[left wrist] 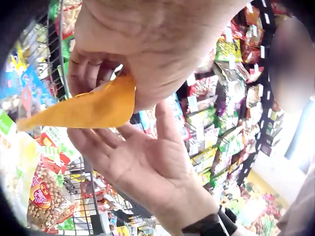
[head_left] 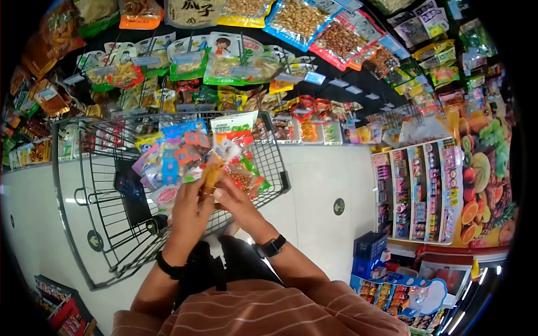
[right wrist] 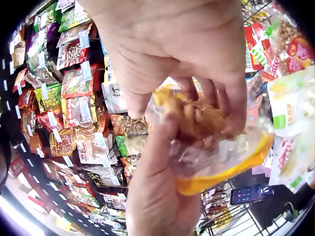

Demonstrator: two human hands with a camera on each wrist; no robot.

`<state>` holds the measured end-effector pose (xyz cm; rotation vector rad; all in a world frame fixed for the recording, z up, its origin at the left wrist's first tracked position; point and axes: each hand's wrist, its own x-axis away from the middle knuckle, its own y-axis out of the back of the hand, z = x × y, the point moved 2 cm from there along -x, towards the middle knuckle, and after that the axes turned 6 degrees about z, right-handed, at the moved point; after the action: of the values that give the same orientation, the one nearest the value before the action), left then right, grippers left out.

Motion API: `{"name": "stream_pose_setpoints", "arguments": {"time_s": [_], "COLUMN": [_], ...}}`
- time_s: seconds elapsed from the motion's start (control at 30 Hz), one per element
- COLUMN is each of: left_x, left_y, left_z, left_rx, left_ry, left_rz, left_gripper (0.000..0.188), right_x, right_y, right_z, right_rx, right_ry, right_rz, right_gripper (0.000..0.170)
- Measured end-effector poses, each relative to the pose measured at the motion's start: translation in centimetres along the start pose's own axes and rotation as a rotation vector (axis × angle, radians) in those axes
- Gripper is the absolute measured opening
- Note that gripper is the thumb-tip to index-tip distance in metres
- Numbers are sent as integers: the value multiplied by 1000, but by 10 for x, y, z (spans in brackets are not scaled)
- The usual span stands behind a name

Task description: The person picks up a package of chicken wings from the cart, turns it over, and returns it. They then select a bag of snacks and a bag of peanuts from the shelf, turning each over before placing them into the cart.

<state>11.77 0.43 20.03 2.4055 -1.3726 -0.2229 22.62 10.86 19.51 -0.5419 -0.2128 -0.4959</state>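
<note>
Two forearms converge over cart: left hand curled, thumb and fingers pinching yellow packet; right hand half-cupped, fingers against packet, grip unclear; snack bags just beyond hands.

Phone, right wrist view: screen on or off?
On. The phone shows bright markings, one of them red, on its dark screen; too small to read.
</note>
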Motion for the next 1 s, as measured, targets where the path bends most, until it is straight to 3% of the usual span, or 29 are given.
{"name": "stream_pose_setpoints", "arguments": {"time_s": [0.07,0.2,0.27,0.3,0.4,0.47,0.57,0.8,1.0], "left_x": [4,13,16,16,18,21,20,21,3], "left_y": [-4,-3,2,7,22,23,17,-1,-32], "left_z": [-17,-29,-16,-9,20,37,48,36,25], "left_rx": [-252,-243,-87,-55,-49,199,475,756,727], "left_ry": [-153,-217,-168,-137,-47,124,234,383,421], "left_rz": [22,130,88,38,-116,-51,54,134,81], "left_gripper": [48,47,43,42,36,36,35,32,26], "right_x": [1,7,6,7,16,24,28,23,11], "right_y": [10,12,25,34,57,51,40,54,82], "right_z": [-14,-5,-10,-17,-21,-14,-2,-6,7], "right_rx": [-110,-315,-427,-429,-367,-358,-422,-439,-487], "right_ry": [-61,-60,-20,-26,-62,-56,-35,-120,-166], "right_rz": [-51,-108,-58,-123,-74,-67,-44,-29,101], "right_gripper": [55,44,42,39,40,43,50,51,49]}}
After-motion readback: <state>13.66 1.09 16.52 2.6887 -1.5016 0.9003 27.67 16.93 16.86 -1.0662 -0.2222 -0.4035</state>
